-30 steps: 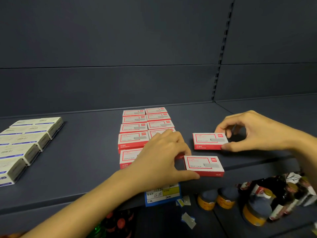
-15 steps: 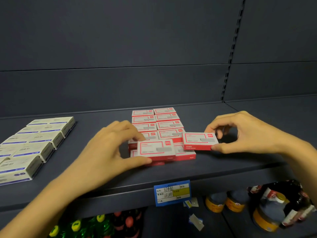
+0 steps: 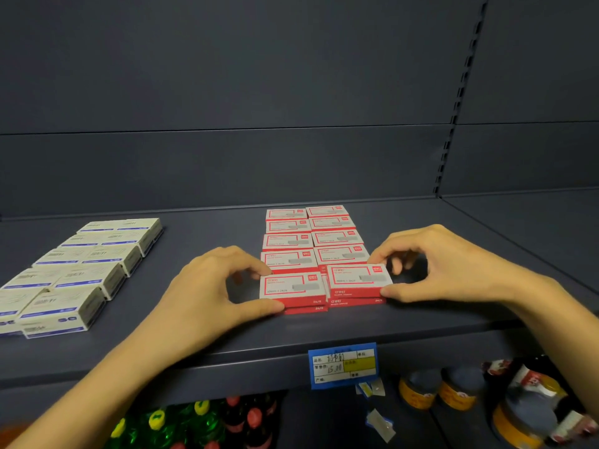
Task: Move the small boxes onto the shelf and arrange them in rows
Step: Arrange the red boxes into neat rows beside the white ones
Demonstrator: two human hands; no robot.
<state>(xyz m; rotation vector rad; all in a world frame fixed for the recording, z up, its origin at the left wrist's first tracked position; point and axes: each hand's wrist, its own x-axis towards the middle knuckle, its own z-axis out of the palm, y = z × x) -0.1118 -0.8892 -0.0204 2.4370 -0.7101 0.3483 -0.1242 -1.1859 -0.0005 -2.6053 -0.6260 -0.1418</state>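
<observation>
Small red-and-white boxes lie in two columns (image 3: 311,236) on the dark shelf (image 3: 227,338), running from the back wall toward the front edge. At the front of the left column, my left hand (image 3: 210,286) pinches a red box (image 3: 291,286) that rests on top of another one. At the front of the right column, my right hand (image 3: 447,264) pinches a second red box (image 3: 358,279), also stacked on a lower box. The two held boxes sit side by side, almost touching.
Several white-and-blue boxes (image 3: 74,273) lie in rows at the shelf's left. A blue price tag (image 3: 343,364) hangs on the shelf's front lip. Bottles and jars (image 3: 486,403) stand on the lower shelf. An upright slotted rail (image 3: 453,124) runs up the back wall.
Both hands brought their red boxes together at the front of the two columns; each box now sits on a lower box. The view shifted right and down.
</observation>
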